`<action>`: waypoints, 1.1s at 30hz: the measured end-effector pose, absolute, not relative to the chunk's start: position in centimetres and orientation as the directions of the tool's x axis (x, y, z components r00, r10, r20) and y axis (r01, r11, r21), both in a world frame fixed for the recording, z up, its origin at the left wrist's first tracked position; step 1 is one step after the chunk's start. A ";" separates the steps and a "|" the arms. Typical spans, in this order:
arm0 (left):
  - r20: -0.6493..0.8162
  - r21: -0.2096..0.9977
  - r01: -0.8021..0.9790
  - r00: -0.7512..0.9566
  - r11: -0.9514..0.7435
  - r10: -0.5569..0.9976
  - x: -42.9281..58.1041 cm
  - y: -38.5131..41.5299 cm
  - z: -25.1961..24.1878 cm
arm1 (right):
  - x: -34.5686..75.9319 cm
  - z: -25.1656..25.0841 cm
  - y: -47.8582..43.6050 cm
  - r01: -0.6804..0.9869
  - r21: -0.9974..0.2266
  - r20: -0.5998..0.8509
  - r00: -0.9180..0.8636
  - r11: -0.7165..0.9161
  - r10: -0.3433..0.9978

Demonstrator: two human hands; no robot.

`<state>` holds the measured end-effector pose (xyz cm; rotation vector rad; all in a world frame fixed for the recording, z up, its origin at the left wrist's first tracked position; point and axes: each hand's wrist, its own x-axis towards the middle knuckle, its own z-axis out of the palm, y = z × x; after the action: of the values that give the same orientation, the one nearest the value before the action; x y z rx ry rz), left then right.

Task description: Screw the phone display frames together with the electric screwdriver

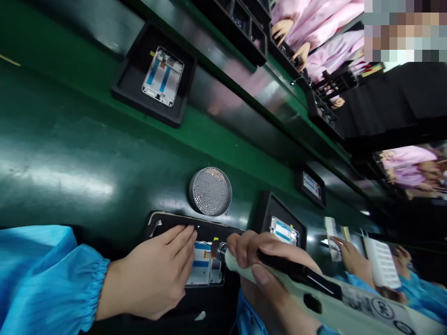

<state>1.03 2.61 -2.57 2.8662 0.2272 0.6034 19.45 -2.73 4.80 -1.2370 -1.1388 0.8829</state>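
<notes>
My left hand (153, 274) lies with its fingers stretched out across the left part of a phone frame (200, 264) with blue strips and an orange flex piece. This frame rests in a black holder (209, 226). My right hand (268, 265) is wrapped round a pale green electric screwdriver (335, 302) with a black lever. The tool points left, its tip over the frame's upper right part; whether it touches a screw I cannot tell. Just beyond the holder stands a round perforated screw dish (211, 191).
A black tray with a phone frame (163, 77) sits on the green belt at the upper left. Other trays (267, 209) (310, 186) stand to the right. Beside me a co-worker's hand (352, 258) is near a white slotted tray (382, 263). People in pink sleeves work across the line.
</notes>
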 end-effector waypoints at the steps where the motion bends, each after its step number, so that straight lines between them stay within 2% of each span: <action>1: 0.382 0.229 0.108 0.904 -0.967 0.192 1.0 2.6 -2.6 | 19.3 4.6 -2.8 0.080 -0.986 0.163 0.227 0.149 0.960; 33: 0.333 0.229 0.103 0.926 -0.968 0.177 1.2 2.5 -2.3 | 19.4 4.7 -2.6 0.137 -0.989 0.085 0.180 0.060 0.980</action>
<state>1.25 2.49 -2.29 2.8773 0.2117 0.5264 19.40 -2.58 4.71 -1.3316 -1.1961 0.9529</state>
